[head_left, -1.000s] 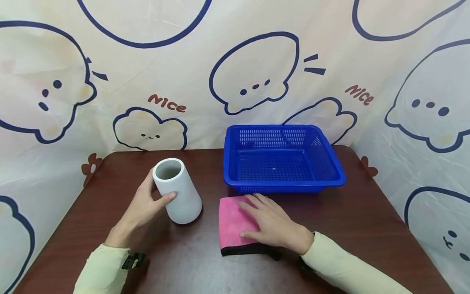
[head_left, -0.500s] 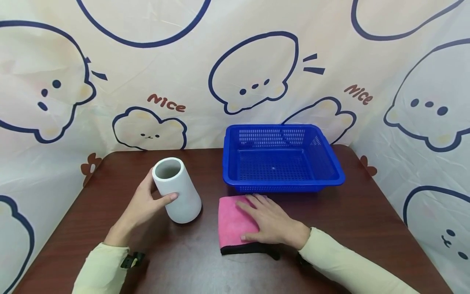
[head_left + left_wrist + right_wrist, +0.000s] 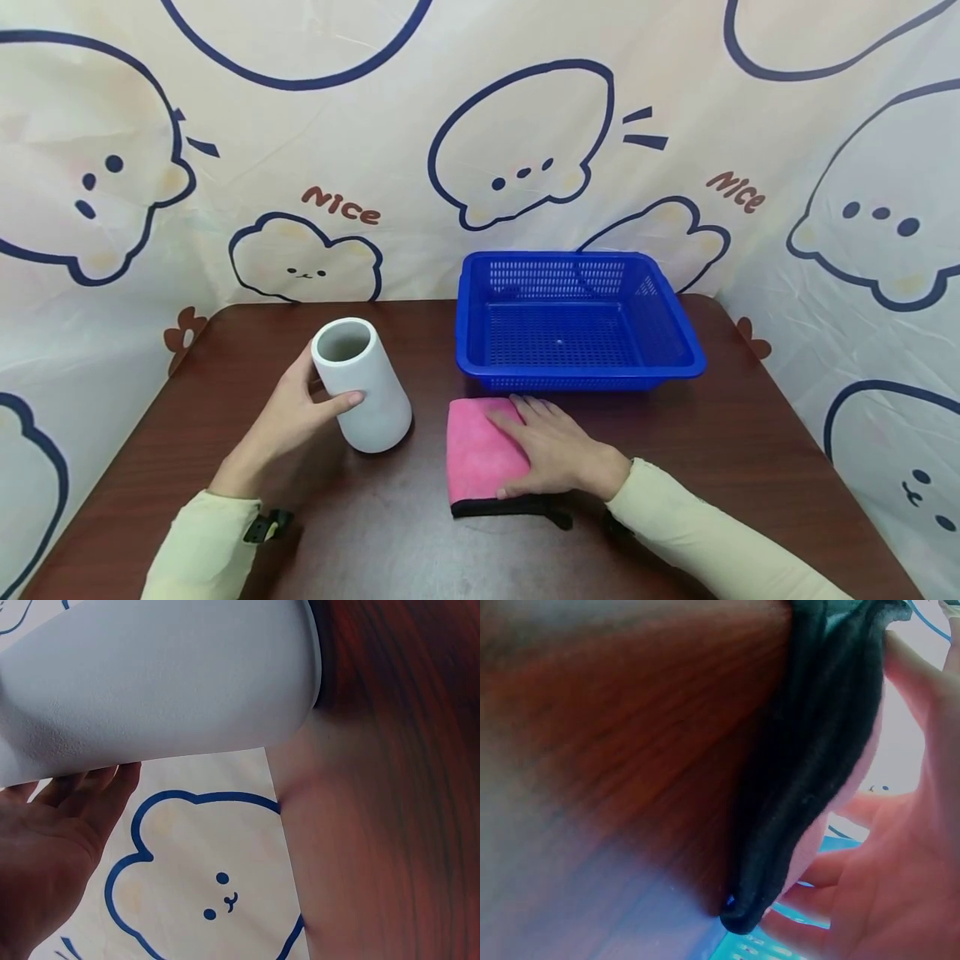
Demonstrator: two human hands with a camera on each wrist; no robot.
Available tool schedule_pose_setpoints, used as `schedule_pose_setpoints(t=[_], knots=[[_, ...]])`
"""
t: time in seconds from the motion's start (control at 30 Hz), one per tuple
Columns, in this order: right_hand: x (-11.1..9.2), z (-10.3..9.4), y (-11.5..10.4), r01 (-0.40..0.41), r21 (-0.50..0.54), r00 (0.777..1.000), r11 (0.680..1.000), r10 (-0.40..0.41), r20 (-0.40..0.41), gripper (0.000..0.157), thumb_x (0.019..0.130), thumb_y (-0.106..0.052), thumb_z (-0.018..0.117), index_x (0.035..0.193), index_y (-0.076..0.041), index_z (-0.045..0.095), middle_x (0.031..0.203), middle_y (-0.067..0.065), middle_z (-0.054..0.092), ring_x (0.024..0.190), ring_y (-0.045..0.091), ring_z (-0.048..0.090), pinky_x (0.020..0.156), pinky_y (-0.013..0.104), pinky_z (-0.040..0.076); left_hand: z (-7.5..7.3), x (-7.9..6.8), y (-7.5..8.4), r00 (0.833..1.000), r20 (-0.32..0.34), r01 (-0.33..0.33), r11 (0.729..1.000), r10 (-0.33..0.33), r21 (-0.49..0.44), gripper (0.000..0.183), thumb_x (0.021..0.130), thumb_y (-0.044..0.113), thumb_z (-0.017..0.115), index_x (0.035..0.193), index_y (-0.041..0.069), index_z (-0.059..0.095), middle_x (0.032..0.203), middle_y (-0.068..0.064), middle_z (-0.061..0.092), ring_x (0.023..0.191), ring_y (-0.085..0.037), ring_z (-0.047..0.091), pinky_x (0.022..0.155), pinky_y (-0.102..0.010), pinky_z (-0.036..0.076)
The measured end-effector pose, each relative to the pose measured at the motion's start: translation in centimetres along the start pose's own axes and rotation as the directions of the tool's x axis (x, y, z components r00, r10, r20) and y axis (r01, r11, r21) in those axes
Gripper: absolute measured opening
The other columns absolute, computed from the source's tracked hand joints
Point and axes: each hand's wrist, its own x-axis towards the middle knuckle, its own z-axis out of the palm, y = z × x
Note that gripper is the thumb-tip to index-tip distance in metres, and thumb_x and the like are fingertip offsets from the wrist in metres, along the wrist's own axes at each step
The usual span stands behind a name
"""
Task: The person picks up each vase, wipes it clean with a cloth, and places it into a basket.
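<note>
A plain white tapered vase [image 3: 375,417], its round mouth facing up, stands on the left part of the table. My left hand [image 3: 288,417] holds it from the left, thumb across its near side; in the left wrist view the fingers [image 3: 109,795] touch its wall. A folded pink towel [image 3: 478,454] with a black border lies flat near the middle. On its right half rests my right hand [image 3: 558,454], fingers spread and slightly bent, thumb by the black border [image 3: 817,757]. That hand hides the towel's right side.
Just behind the towel sits a blue plastic basket [image 3: 581,375] with perforated walls and nothing inside. The dark wooden table [image 3: 375,542] ends at a cartoon-printed cloth backdrop [image 3: 405,142] that also runs along both sides.
My right thumb has slid down toward the black border and the fingers have shifted slightly right on the towel. The left hand and the vase hold their place.
</note>
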Motion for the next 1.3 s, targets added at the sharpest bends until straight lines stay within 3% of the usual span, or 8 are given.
schedule_pose_setpoints(t=[0.27,0.6,0.8,1.3], knots=[[-0.02,-0.28,0.05,0.009,-0.009,1.000,1.000,-0.009,0.004,0.112,0.068,-0.074,0.077,0.158,-0.023,0.035,0.163,0.020,0.031,0.152,0.040,0.029,0.123,0.057,0.025,-0.10,0.10,0.15,1.000,-0.008,-0.009,1.000,0.009,0.019,0.076,0.086,0.020,0.081,0.150,0.020,0.040,0.136,-0.005,0.058,0.112,0.005,0.056,0.091,-0.013,0.047],[0.17,-0.11,-0.08,0.018,-0.021,0.997,1.000,-0.019,-0.073,0.104,0.070,-0.069,0.080,0.154,-0.021,0.043,0.145,0.013,0.053,0.135,0.031,0.047,0.113,0.054,0.038,-0.30,0.23,0.09,1.000,-0.006,-0.007,1.000,0.007,0.017,0.071,0.087,0.019,0.080,0.148,0.018,0.043,0.135,-0.005,0.059,0.112,0.006,0.056,0.092,-0.013,0.047],[0.21,0.01,-0.14,0.020,-0.012,0.997,1.000,-0.021,-0.075,0.096,0.071,-0.064,0.082,0.151,-0.021,0.048,0.137,0.011,0.058,0.127,0.030,0.051,0.110,0.057,0.040,-0.29,0.12,0.08,1.000,0.001,0.015,1.000,-0.015,0.024,0.072,0.088,0.023,0.080,0.149,0.019,0.042,0.137,-0.006,0.059,0.112,0.006,0.055,0.092,-0.012,0.047],[0.05,0.30,-0.06,0.022,-0.020,0.993,1.000,-0.024,-0.116,0.079,0.075,-0.055,0.084,0.142,-0.021,0.059,0.118,0.003,0.066,0.109,0.021,0.056,0.094,0.044,0.046,-0.01,0.06,-0.17,1.000,0.004,0.011,1.000,-0.011,0.008,0.068,0.087,0.020,0.080,0.145,0.013,0.045,0.132,-0.007,0.060,0.108,0.006,0.057,0.090,-0.012,0.049]])
